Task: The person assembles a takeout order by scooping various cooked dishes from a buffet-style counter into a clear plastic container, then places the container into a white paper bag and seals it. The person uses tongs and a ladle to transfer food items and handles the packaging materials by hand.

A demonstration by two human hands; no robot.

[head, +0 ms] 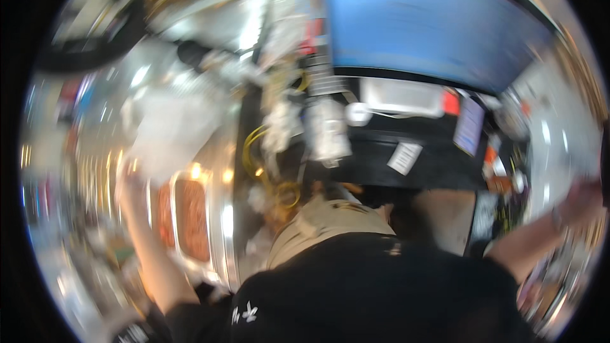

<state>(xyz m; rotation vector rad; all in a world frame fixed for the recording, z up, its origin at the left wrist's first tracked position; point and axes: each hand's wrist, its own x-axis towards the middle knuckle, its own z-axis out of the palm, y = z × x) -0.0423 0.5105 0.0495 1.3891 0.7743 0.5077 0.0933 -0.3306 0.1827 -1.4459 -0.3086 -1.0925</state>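
The picture is strongly blurred. On the left, my left hand [128,176] is raised beside a bunched translucent plastic bag [171,124]; blur hides whether the fingers grip it. Below the bag, to the right of my forearm, metal trays [193,219] hold something reddish-orange. At the far right edge my right hand [584,197] reaches out near a pale, shiny surface [555,133], and its fingers are too blurred to read. Between my hands stands a black desk [352,171] with a white printed card [405,157] on it.
A large lit monitor [429,24] stands at the back of the desk. Under it are a white keyboard-like object [402,97] and a purple phone-like object [469,126]. Yellow cable [252,152] hangs at the desk's left side. Small items crowd the right corner.
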